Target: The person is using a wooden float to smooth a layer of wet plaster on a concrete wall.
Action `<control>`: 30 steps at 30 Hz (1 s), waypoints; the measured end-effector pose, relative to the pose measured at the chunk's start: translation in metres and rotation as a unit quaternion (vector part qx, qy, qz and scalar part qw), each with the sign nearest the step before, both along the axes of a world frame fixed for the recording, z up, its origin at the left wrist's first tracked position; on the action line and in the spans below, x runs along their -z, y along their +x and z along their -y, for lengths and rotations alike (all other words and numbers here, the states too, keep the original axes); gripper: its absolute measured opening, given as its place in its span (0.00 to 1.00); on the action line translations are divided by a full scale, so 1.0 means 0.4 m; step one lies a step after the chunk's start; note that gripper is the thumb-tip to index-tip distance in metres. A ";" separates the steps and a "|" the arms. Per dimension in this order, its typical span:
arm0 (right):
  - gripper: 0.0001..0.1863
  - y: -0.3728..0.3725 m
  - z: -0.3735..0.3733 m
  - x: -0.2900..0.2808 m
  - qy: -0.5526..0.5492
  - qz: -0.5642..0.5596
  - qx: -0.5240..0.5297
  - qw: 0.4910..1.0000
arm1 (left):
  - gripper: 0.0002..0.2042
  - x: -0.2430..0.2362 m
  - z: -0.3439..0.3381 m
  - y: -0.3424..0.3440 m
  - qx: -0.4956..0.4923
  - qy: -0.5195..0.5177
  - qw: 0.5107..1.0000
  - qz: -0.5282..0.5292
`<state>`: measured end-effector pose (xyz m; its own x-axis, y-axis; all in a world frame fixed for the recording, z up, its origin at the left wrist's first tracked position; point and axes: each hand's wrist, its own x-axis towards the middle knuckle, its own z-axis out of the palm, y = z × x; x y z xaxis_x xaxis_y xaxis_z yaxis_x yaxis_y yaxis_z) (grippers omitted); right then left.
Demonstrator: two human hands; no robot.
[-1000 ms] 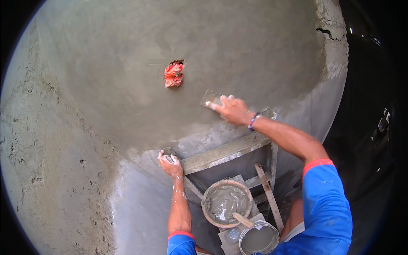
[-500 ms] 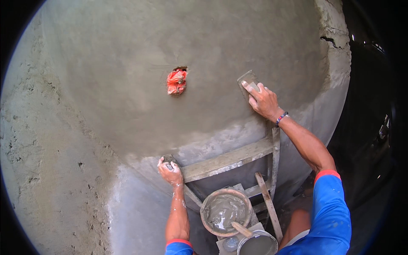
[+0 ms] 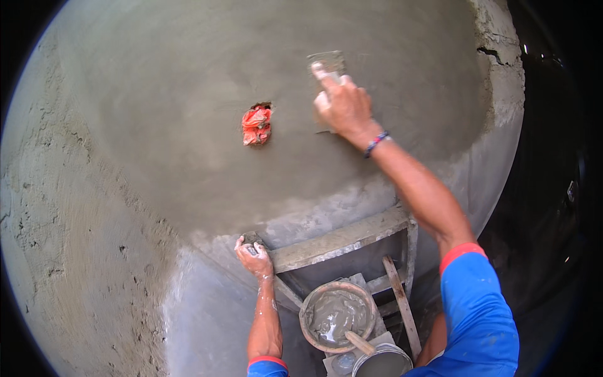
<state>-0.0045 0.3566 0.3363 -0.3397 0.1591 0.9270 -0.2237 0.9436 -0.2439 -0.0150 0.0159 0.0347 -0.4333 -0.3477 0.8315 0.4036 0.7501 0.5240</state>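
My right hand (image 3: pixel 347 108) is closed round the handle of a flat rectangular plastering trowel (image 3: pixel 334 60), its blade against the wet grey wall (image 3: pixel 188 81). Most of the handle is hidden by my fingers. To the left of the trowel, crumpled red-orange plastic (image 3: pixel 257 125) fills a small recess in the wall. Lower down, my left hand (image 3: pixel 254 257) wraps round the mortar-crusted upper left end of a wooden stand (image 3: pixel 339 242), close to the wall.
Below the stand's top bar are a round tub (image 3: pixel 308 330) of wet mortar and a bucket (image 3: pixel 383 364) of grey liquid. A wooden handle (image 3: pixel 359 342) lies across their rims. A slanting wooden strip (image 3: pixel 402 308) stands to their right. The wall's right edge (image 3: pixel 502 75) is rough and cracked.
My right hand has swept the trowel up and to the left across the wall, nearer the red-orange plastic. My left hand keeps its hold on the stand.
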 end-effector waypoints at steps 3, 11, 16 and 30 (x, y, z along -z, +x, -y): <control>0.32 0.016 0.076 0.107 0.035 0.029 -0.034 0.998 | 0.11 0.005 0.024 0.001 -0.012 -0.016 1.000 -0.006; 0.33 0.064 -0.287 0.090 0.066 0.031 0.036 0.997 | 0.11 -0.005 0.017 0.012 0.004 -0.015 0.999 0.047; 0.32 0.038 -0.236 0.095 -0.052 -0.018 -0.018 0.998 | 0.12 0.005 0.010 0.007 -0.011 -0.019 1.000 0.022; 0.29 -0.021 0.050 -0.262 0.038 -0.039 0.006 0.998 | 0.12 -0.002 0.011 0.018 -0.010 0.000 1.000 0.016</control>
